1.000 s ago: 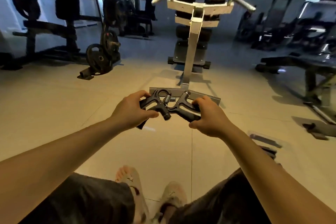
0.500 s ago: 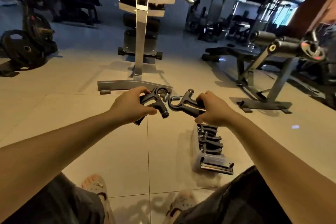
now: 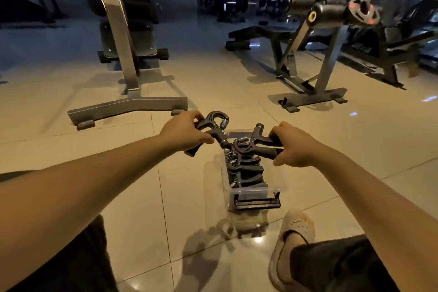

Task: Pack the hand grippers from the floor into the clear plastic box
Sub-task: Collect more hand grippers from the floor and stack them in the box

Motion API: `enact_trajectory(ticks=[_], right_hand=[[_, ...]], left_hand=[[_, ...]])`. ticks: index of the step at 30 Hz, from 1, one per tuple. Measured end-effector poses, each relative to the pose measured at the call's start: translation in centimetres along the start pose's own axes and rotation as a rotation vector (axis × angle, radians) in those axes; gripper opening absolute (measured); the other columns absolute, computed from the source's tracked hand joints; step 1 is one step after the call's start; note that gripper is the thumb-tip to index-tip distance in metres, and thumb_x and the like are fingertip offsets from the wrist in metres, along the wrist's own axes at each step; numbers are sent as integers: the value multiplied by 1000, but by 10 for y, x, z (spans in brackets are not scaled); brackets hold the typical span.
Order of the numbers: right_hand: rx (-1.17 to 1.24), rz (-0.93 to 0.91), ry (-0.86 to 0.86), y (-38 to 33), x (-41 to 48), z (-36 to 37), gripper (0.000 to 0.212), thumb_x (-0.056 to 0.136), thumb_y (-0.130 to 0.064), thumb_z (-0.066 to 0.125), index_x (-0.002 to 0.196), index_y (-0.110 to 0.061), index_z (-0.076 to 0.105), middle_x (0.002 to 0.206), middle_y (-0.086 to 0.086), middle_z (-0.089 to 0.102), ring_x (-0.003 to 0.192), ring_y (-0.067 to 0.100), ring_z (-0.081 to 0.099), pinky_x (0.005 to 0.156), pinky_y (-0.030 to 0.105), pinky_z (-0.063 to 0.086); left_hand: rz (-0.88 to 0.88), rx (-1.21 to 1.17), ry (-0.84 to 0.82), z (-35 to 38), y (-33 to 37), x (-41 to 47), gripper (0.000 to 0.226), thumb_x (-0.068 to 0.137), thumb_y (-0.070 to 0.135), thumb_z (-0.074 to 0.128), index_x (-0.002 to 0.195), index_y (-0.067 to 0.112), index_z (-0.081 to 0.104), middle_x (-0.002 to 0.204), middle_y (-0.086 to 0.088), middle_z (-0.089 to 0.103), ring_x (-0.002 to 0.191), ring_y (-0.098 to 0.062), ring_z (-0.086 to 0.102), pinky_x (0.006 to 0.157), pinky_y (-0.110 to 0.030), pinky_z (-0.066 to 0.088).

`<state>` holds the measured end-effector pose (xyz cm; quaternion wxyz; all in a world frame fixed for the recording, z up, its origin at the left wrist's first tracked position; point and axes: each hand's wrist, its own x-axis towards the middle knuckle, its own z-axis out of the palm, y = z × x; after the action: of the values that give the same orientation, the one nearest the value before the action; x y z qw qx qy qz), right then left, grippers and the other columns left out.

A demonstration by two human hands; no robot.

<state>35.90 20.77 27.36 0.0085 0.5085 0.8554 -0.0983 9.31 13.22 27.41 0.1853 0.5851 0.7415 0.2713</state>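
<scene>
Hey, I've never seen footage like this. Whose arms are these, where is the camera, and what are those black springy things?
There is no machine here. A person wears a camera on the head, so you look down along their own arms. The left hand holds a black hand gripper, a spring squeezer for training grip. The right hand holds a second gripper. Below them, on the tiled floor, stands a clear box with a row of packed grippers already inside. Gym machines stand behind.
</scene>
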Motion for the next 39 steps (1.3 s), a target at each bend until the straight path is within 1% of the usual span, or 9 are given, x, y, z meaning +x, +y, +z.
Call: enact_trajectory(ticks=[5, 9, 14, 19, 21, 24, 28, 35, 39], right_hand=[[-16, -60, -101, 20, 39, 7, 63, 71, -28, 89, 123, -18, 55, 120, 2, 51, 102, 25, 56, 92, 41, 54], [-16, -91, -219, 31, 78, 32, 64, 69, -26, 89, 123, -19, 54, 122, 1, 51, 104, 24, 56, 91, 40, 55], [-58, -127, -328, 51, 113, 68, 63, 68, -26, 89, 119, -19, 54, 116, 0, 49, 100, 23, 55, 86, 38, 53], [-54, -192, -395, 68, 132, 122, 62, 68, -29, 87, 119, -17, 55, 119, 2, 49, 96, 21, 51, 78, 33, 48], [-90, -231, -435, 77, 137, 140, 64, 69, -30, 86, 123, -17, 54, 121, 4, 50, 99, 23, 53, 81, 36, 50], [-89, -264, -462, 93, 145, 158, 80, 70, -34, 86, 139, -19, 49, 125, 2, 49, 106, 24, 55, 88, 38, 52], [-52, -296, -484, 103, 155, 170, 84, 75, -38, 85, 146, -18, 46, 129, 1, 48, 113, 22, 53, 96, 37, 50], [-3, -366, -524, 105, 168, 193, 85, 76, -39, 84, 149, -17, 46, 132, 1, 49, 120, 22, 49, 100, 35, 46], [-28, -397, -520, 105, 170, 205, 75, 78, -39, 82, 144, -18, 52, 129, -1, 52, 120, 21, 50, 100, 37, 46]], left_hand=[[29, -31, -15, 22, 4, 24, 56, 72, 43, 87, 118, 28, 59, 106, 4, 67, 84, -13, 67, 72, -32, 60], [-91, -75, -36, 44, -31, 51, 58, 73, 44, 86, 120, 27, 58, 109, 3, 69, 87, -14, 67, 77, -35, 59], [-171, -185, -48, 62, -40, 93, 59, 72, 42, 87, 121, 27, 58, 108, 2, 67, 89, -19, 68, 82, -43, 61], [-199, -121, -140, 88, -54, 113, 51, 70, 42, 88, 111, 31, 60, 93, 11, 67, 80, -14, 68, 77, -38, 60], [-200, -98, -170, 97, -59, 120, 50, 70, 43, 87, 110, 31, 60, 91, 11, 67, 79, -15, 67, 75, -37, 59], [-206, -88, -211, 108, -66, 131, 49, 70, 44, 87, 109, 32, 61, 91, 9, 69, 80, -17, 68, 78, -41, 59], [-244, -103, -262, 121, -71, 141, 46, 69, 42, 88, 106, 34, 62, 89, 8, 70, 80, -18, 68, 81, -42, 58], [-260, -102, -303, 138, -71, 159, 51, 68, 45, 89, 110, 35, 62, 90, 10, 68, 81, -15, 67, 81, -40, 58], [-283, -104, -313, 143, -75, 165, 50, 69, 43, 89, 109, 34, 63, 88, 9, 67, 80, -15, 66, 78, -37, 57]])
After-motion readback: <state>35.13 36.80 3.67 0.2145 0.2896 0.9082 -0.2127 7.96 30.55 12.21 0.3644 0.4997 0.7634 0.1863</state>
